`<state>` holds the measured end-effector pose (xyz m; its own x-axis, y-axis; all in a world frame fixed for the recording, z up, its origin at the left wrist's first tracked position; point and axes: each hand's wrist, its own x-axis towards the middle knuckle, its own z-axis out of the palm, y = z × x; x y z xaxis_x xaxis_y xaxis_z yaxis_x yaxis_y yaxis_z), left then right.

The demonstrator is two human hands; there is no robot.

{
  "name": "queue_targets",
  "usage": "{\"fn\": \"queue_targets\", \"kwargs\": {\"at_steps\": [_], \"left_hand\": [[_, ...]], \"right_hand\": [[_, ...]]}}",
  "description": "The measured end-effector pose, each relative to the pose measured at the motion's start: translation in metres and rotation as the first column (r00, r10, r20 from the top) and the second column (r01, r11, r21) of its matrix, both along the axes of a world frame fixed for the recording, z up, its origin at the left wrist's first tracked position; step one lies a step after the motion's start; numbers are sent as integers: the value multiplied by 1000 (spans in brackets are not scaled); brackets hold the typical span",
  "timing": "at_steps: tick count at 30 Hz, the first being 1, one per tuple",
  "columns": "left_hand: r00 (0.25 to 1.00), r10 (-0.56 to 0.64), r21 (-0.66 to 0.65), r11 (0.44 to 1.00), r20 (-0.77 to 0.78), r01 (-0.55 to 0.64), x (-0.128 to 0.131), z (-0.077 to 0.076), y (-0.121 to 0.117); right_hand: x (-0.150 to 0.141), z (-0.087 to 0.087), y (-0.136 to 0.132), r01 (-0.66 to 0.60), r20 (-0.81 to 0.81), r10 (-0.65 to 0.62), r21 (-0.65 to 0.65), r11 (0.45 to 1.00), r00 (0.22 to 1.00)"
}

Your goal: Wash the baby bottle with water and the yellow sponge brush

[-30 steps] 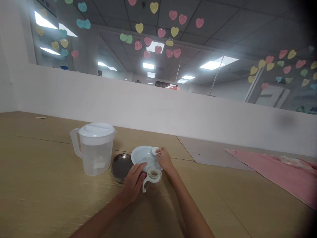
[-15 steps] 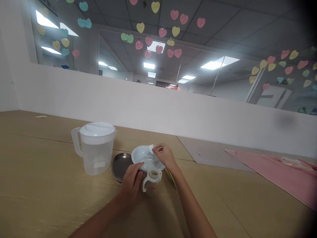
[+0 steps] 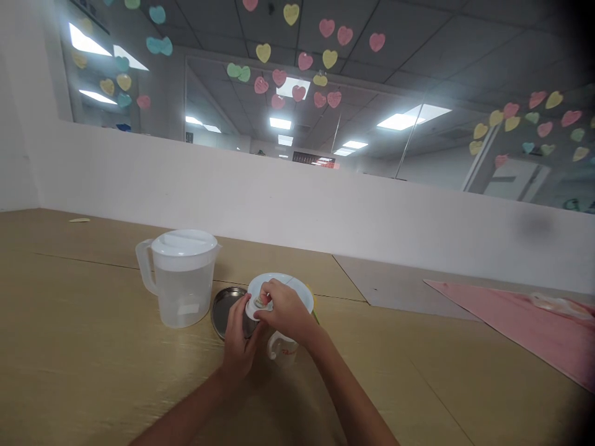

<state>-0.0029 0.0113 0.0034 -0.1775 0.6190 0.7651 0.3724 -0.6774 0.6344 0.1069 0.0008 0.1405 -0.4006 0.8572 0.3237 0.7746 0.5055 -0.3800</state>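
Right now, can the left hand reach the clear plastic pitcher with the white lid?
Probably yes: only a low round dark metal dish lies between the left hand and the clear plastic pitcher, but that hand now grips a small white cap.

Left hand (image 3: 238, 342): seen bare, narrow across the palm, with slender fingers (image 3: 234, 319).
Right hand (image 3: 288, 313): seen bare, rounded across the knuckles, with slender fingers (image 3: 271, 291).
Left forearm (image 3: 181, 406): seen bare and slim, tapering toward the wrist, cut off by the frame's lower edge.
Right forearm (image 3: 351, 399): seen bare and slim, likewise cut off by the lower edge.
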Motion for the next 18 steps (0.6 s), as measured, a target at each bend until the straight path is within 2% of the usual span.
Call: {"fn": "queue_targets", "kwargs": {"at_steps": [4, 9, 18], "left_hand": [[999, -44, -22, 999, -15, 44, -1, 2, -1], [997, -70, -13, 998, -45, 69, 0, 1, -2], [994, -99, -57, 994, -44, 96, 1, 1, -2]], "right_hand": [[0, 2, -3, -15, 26, 14, 22, 1000, 1000], [8, 2, 1, -25, -52, 24, -26, 999, 998], [6, 7, -4, 48, -14, -49, -79, 996, 999]]}}
